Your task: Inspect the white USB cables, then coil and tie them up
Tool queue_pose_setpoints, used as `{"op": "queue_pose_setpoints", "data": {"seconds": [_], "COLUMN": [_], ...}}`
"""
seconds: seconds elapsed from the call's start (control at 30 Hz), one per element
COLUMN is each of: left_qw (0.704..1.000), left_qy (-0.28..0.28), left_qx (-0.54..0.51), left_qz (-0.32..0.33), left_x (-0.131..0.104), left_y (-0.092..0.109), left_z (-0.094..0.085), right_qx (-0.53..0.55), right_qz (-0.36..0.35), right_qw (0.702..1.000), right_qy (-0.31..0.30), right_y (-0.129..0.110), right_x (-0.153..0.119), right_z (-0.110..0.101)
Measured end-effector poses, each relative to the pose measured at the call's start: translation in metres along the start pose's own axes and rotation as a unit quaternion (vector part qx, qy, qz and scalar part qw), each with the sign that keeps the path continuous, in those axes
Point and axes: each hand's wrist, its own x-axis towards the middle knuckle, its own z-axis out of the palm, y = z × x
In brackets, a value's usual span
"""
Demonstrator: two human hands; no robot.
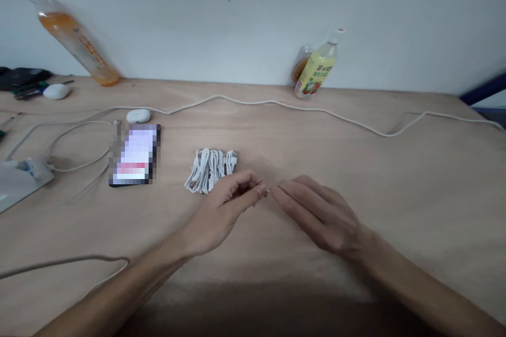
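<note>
Over the middle of the table, my left hand [227,202] is closed in a pinch, thumb against fingertips. My right hand [316,208] meets it from the right, its fingers pressed together. Between the two sets of fingertips shows a tiny pale yellowish bit [269,191], too small to name. Just behind my left hand lies a row of bundled white charging cables [209,166], coiled and with metal plugs showing. The left hand covers the near right corner of these bundles.
A blurred-screen phone [136,155] and a white earbud case [138,115] lie to the left. One long white cord [245,102] crosses the table behind. An orange drink bottle [79,47] and a yellow one [318,68] lean on the wall. Tools [29,90] sit far left.
</note>
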Motion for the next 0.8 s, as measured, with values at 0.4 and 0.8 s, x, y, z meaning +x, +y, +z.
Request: {"op": "queue_pose_setpoints", "data": {"seconds": [0.4,0.8], "left_qw": [0.828,0.910], "left_qy": [0.116,0.082], "left_qx": [0.438,0.296], "left_qz": [0.330,0.277], "left_x": [-0.004,-0.007], "left_y": [-0.021,-0.015], "left_z": [0.000,0.004], "right_qx": [0.455,0.348], "right_qz": [0.492,0.415], "right_qw": [0.742,0.841], "right_qy": [-0.002,-0.006], "right_y": [-0.004,-0.010], "right_x": [0.020,0.016], "right_z": [-0.008,-0.004]}}
